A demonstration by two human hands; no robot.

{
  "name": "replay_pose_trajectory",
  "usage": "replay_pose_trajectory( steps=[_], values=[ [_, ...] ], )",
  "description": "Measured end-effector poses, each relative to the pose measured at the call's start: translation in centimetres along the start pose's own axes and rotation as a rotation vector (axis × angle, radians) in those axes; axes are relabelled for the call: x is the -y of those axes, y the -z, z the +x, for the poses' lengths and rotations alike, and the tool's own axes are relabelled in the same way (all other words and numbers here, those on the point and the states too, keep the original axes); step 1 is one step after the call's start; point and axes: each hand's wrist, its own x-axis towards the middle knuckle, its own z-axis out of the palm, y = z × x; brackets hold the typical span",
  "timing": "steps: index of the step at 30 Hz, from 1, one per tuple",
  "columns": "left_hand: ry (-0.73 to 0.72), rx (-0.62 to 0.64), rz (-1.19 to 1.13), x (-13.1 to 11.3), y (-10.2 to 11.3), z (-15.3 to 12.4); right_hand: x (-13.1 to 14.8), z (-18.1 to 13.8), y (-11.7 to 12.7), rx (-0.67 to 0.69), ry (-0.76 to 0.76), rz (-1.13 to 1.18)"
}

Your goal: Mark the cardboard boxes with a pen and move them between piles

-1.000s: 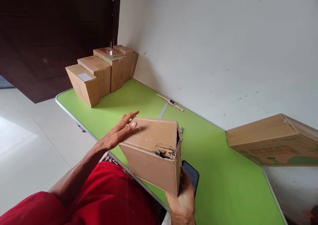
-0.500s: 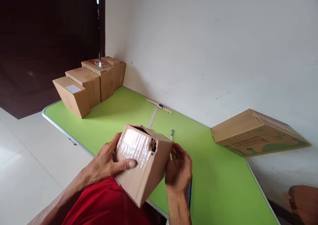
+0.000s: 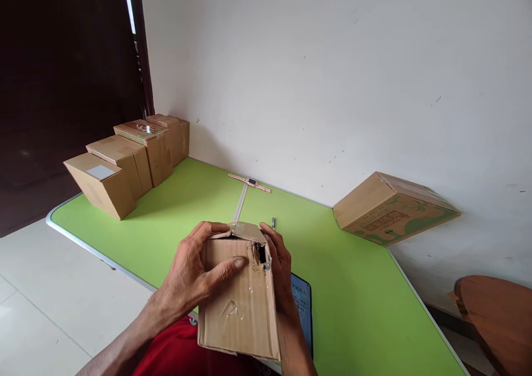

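Both hands hold a cardboard box (image 3: 239, 320) above the near edge of the green table. A torn hole shows at its upper right corner, clear tape runs over its top edge, and a narrow gap is visible along the top. My left hand (image 3: 197, 268) grips the left side, thumb pressed on the face towards me, fingers over the top edge. My right hand (image 3: 280, 262) is wrapped along the right side; its palm and some fingers are hidden behind the box. A phone or tablet (image 3: 302, 309) with a lit screen lies partly behind my right wrist.
Several cardboard boxes (image 3: 100, 188) stand in a row at the table's left. A larger box with green print (image 3: 394, 215) sits at the right by the wall. A pink-strapped watch (image 3: 251, 182) and a small dark object (image 3: 273, 222) lie on the green table (image 3: 353, 298). A brown stool (image 3: 494, 315) stands right.
The box has turned so its torn face points more squarely at me. My right hand has moved from the lower side up to its upper right edge. The view has shifted right.
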Motion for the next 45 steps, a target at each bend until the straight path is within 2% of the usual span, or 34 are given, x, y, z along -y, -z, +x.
replay_pose_trajectory(
  steps=[4,8,11,14,17,26,35,38,40,43,45],
  values=[
    [-0.066,0.026,-0.001,-0.5,-0.4,-0.5,3.4,-4.2,1.5,0.099,0.073,0.017],
    [-0.13,0.007,0.123,-0.9,-0.7,-1.2,5.9,-7.3,1.1,-0.013,0.193,-0.216],
    [-0.141,-0.06,0.268,-1.7,-1.0,-1.4,5.7,-8.1,0.1,-0.068,0.256,-0.257],
    [-0.127,-0.134,0.377,-2.5,-1.2,-1.3,5.1,-8.4,-0.6,-0.036,0.343,-0.248],
    [-0.12,-0.133,0.434,-3.3,-1.5,-1.0,4.9,-8.6,-0.7,0.011,0.39,-0.226],
    [-0.202,-0.066,0.49,-3.7,-1.8,-0.2,5.3,-9.1,-0.2,0.018,0.373,-0.272],
    [-0.582,0.093,0.499,-2.0,-0.5,-1.6,7.3,-8.4,0.8,-0.142,0.354,-0.451],
    [-0.577,0.114,0.476,-1.5,-0.9,-1.7,7.4,-8.3,1.3,-0.17,0.36,-0.459],
    [-0.555,0.114,0.458,-1.4,-1.0,-1.5,7.3,-8.5,1.8,-0.116,0.339,-0.395],
    [-0.493,0.11,0.421,-1.2,-0.3,-0.8,6.3,-9.1,3.5,-0.023,0.217,-0.232],
    [-0.435,0.111,0.404,-1.0,0.6,-0.4,4.6,-9.5,5.4,-0.092,0.101,-0.211]
  ],
)
